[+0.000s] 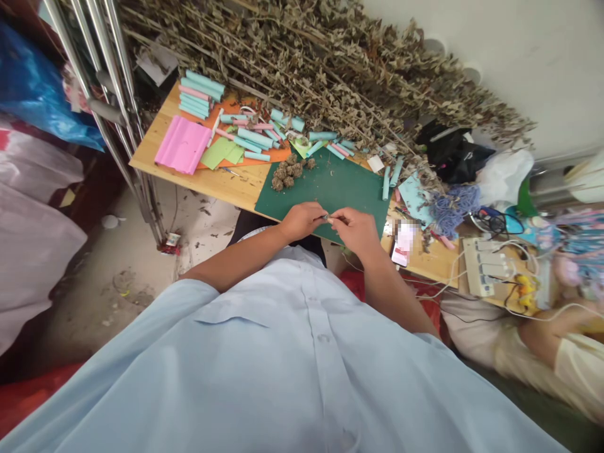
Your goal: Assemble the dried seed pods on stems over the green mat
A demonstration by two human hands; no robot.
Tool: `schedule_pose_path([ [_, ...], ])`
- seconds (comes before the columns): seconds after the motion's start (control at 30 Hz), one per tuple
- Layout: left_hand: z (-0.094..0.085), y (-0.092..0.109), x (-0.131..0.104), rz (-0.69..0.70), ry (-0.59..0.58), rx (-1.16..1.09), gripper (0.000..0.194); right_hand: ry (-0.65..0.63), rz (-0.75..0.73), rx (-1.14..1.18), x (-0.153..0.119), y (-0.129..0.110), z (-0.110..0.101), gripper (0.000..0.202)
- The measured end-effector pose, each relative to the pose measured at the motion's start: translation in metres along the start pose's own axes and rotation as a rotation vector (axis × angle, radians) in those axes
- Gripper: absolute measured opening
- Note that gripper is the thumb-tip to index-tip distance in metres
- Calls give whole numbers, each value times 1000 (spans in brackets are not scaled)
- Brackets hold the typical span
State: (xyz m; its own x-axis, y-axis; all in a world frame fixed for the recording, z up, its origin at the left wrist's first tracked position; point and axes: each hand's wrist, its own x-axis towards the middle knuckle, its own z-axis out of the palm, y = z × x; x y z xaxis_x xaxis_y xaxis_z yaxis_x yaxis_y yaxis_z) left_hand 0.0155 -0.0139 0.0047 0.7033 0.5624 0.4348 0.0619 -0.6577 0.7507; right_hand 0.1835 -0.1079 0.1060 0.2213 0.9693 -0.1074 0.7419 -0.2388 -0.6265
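- left hand (301,220) and right hand (357,230): fingers bent, fingertips nearly meeting, both pinching a small piece (326,217). too small to tell what it is.
- small piece sits between the fingertips, over the near part of the green mat (352,182).
- handling, my read: very light, probably dry and easy to crush. hold by the ends, light pinch, no squeeze. stiffness: can't tell.
- brown clumps (284,180) piled on the mat's left part, beyond the left hand. look light, rough, crumbly; cup round the sides, grip shouldn't slip.
- phone (402,246) on the wooden surface (240,187), just right of the mat.
- blue and pink rolls (257,136) farther out; pink sheets (183,146) at the left end.
- dried stalks (325,75) heaped along the far side; leaves look brittle, so take the stems.
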Motion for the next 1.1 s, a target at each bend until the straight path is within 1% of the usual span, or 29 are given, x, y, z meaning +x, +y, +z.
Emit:
schedule_pose_path([
  [0.17,1,-1,0,0,5,5,28,3,-42,-87,0,-5,-1,16],
  [0.47,4,-5,-1,-3,18,-6,23,-33,4,-235,12,-27,-8,14],
  [0.63,3,-4,-2,-11,0,-9,24,-28,43,-194,18,-28,-6,10],
  [0.83,3,-1,-1,-23,20,-11,28,-78,115,-153,28,-27,-5,12],
  [1.0,1,0,0,-17,6,-17,33,-122,116,-113,26,-23,-7,9],
  [1.1,1,-1,0,-11,11,-12,33,-110,81,-69,19,-17,-6,9],
])
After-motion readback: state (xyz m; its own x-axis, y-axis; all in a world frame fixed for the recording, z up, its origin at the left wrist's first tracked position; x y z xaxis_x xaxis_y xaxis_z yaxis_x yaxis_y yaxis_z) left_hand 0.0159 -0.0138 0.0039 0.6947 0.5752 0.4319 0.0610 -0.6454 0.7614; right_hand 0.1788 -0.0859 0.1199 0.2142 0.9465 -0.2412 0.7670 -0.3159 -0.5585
